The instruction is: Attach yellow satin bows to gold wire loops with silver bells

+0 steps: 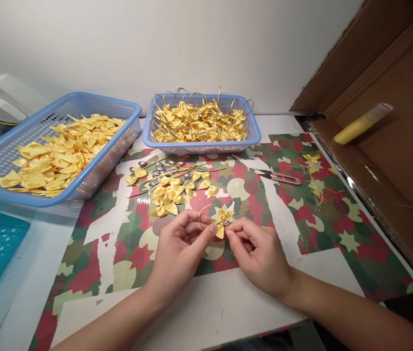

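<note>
Between my hands is a yellow ribbon bow (220, 230) with a loop of gold cord and a small silver bell (226, 223) at its side. My left hand (188, 243) pinches the bow's left side between thumb and fingers, where the cord loop rises. On the other side, my right hand (259, 251) has thumb and forefinger closed by the bell; the exact bit it grips is too small to make out. Just beyond my hands lie several loose yellow bows (168, 195), silver bells (159, 166) and lengths of gold cord (148, 176).
A blue basket (202, 146) at the back holds bows with cord loops. Another blue basket (60, 195) at left holds plain bows, with a teal basket (5, 243) nearer. Pink thread snips (285, 179) lie right. Beside a cardboard box (385, 73) wall is a yellow tube (362, 126).
</note>
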`<act>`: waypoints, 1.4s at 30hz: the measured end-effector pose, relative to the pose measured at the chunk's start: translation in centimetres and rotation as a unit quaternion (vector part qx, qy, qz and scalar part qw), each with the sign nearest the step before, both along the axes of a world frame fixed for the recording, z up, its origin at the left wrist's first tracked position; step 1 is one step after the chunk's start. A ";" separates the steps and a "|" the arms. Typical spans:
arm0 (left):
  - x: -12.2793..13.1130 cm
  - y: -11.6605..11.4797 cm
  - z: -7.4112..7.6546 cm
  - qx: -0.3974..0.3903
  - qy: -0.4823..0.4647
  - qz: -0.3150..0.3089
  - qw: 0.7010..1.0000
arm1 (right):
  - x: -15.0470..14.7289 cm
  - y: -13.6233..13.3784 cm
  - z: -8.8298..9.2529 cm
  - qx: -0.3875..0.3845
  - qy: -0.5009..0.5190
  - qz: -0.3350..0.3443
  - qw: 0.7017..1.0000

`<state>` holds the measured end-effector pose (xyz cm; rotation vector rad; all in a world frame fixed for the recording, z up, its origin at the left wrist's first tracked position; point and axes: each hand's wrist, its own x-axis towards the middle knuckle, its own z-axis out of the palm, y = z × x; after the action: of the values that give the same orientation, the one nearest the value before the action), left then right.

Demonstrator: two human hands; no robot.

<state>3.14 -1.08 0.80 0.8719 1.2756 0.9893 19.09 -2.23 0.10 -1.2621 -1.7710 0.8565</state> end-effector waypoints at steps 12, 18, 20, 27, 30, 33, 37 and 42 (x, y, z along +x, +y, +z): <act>0.0 -0.1 0.0 -0.005 -0.010 -0.007 1.000 | -0.3 0.0 -0.7 -0.002 0.018 -0.009 1.000; 0.1 -0.3 -0.1 -0.004 -0.018 -0.017 1.000 | -0.6 -0.1 -1.2 -0.009 0.048 -0.014 0.999; 0.1 -0.3 -0.1 -0.005 -0.022 -0.014 1.000 | -0.6 0.0 -1.2 -0.011 0.058 -0.012 0.998; 0.0 -0.3 -0.1 -0.012 -0.018 -0.010 1.000 | -0.3 -0.1 -1.1 -0.016 0.068 -0.004 0.998; -0.1 -0.4 -0.3 -0.009 -0.018 -0.011 1.000 | -0.2 0.0 -1.2 -0.017 0.068 0.000 0.998; -0.2 -0.3 -0.3 -0.003 -0.012 -0.005 1.000 | -0.1 0.0 -1.2 -0.016 0.070 0.006 0.997; -0.1 -0.3 -0.2 0.004 -0.002 0.005 1.000 | -0.1 -0.1 -1.1 -0.014 0.070 0.014 0.997; -0.1 -0.3 -0.4 0.017 0.022 -0.006 1.000 | 0.0 -0.1 -1.0 -0.020 0.068 0.018 0.997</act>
<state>3.00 -1.33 0.38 0.9306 1.2930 0.9893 19.05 -2.34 -0.85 -1.1713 -1.6800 0.9786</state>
